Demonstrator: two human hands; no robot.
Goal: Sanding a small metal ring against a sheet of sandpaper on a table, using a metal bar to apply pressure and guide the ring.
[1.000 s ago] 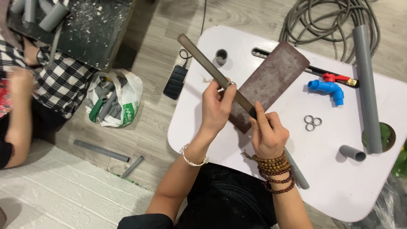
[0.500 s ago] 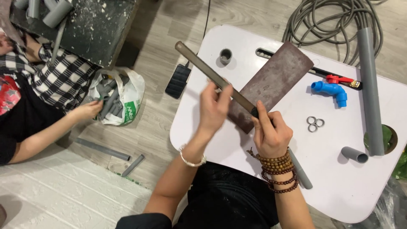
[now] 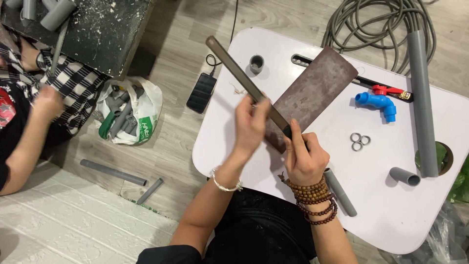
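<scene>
Gripping the near end of a long flat metal file, right hand is closed; left hand pinches mid-length. File's long axis runs up-left, away from both, over a rusty plate on white table.

The right hand covers the flat file's handle; the coiled grey hose runs off the top edge; the co-worker's hand is motion-blurred
</scene>
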